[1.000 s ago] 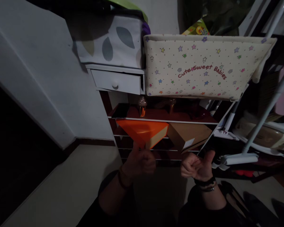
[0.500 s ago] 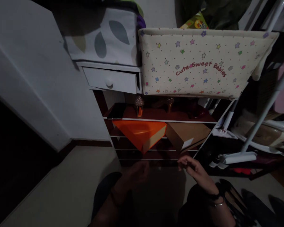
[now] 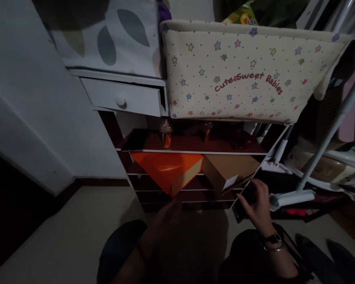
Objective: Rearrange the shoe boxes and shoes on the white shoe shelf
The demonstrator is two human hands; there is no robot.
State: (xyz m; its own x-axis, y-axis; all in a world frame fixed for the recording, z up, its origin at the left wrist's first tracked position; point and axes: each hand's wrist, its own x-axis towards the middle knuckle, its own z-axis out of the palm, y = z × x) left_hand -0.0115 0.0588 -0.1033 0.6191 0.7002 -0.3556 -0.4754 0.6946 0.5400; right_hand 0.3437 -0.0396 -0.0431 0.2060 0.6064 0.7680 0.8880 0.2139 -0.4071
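Note:
In deep shadow, my left hand (image 3: 167, 216) is just below the lower corner of an orange box (image 3: 165, 167) that juts from the shelf. Its fingers look loosely extended, with nothing visible in them; whether they touch the box I cannot tell. My right hand (image 3: 258, 205) is open at the right side of the shoe rack (image 3: 195, 151), thumb apart from the fingers. It appears to be at the rack's side edge, below a brown cardboard box (image 3: 227, 169) with a white label. A watch and a bangle are on the right wrist.
Above stand a partly open white drawer (image 3: 121, 96) and a starred fabric bin (image 3: 239, 75). High-heeled shoes (image 3: 166, 132) and a black flat object (image 3: 136, 139) lie on the upper shelf. To the right are a mop (image 3: 296, 198) and dark shoes (image 3: 310, 252) on the floor.
My right hand has moved right, from in front of the brown box to the rack's side, with thumb and fingers spread apart. My left hand has shifted slightly left. The view has come closer.

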